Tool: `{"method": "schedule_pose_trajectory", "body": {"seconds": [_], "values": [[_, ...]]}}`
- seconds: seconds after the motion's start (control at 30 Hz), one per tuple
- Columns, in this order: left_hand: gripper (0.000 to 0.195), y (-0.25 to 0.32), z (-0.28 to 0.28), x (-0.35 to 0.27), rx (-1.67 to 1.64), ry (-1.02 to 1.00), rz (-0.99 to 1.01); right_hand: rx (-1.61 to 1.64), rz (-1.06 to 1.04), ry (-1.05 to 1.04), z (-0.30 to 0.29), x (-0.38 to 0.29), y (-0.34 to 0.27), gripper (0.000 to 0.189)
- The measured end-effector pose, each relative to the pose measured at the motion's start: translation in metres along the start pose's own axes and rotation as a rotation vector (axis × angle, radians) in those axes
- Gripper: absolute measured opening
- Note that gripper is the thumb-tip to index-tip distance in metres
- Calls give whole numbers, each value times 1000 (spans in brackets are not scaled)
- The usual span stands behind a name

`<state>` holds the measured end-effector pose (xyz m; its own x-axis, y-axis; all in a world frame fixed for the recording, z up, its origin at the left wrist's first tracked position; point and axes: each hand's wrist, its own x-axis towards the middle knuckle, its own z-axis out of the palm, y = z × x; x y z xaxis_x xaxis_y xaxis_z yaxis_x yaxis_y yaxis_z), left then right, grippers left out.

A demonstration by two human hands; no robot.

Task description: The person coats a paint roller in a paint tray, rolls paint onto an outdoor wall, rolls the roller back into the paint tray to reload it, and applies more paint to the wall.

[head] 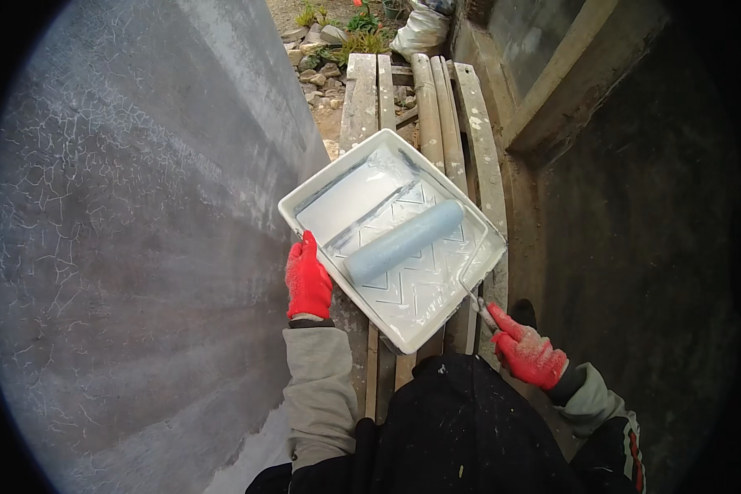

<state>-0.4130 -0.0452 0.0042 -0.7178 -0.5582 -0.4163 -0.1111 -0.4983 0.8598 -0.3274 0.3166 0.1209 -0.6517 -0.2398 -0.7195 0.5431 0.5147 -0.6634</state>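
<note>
My left hand, in a red work glove, grips the left rim of a white plastic paint tray. The tray is turned at an angle above wooden planks. White paint lies in its deep well at the far left, and the zigzag-ribbed slope is wet with paint. In my right hand, also gloved in red, is the handle of a paint roller. The roller's pale blue-white sleeve lies over the ribbed slope, its wire frame bending round on the right.
Paint-spattered wooden planks form a narrow platform with gaps between them. A grey cracked wall stands close on the left; a dark wall with a window ledge is on the right. Rocks, plants and a white sack lie beyond the platform.
</note>
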Motion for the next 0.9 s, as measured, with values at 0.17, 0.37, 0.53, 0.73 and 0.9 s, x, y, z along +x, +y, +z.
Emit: {"method": "schedule_pose_trajectory", "body": {"seconds": [0.17, 0.37, 0.53, 0.73, 0.9], "values": [[21, -2, -10, -1, 1, 1, -6, -47, -116, 5, 21, 23, -22, 54], [18, -12, -12, -2, -135, -3, 40, -61, -152, 28, 26, 27, -16, 54], [19, -2, -9, -13, -180, -40, 35, -71, -132, 67, 15, 0, 21, 54], [20, 5, 1, -17, -193, -32, 103, -87, -102, 58, -6, -43, 44, 55], [22, 7, -4, -15, -137, -54, 115, -216, -96, 59, -23, -71, 60, 55]]}}
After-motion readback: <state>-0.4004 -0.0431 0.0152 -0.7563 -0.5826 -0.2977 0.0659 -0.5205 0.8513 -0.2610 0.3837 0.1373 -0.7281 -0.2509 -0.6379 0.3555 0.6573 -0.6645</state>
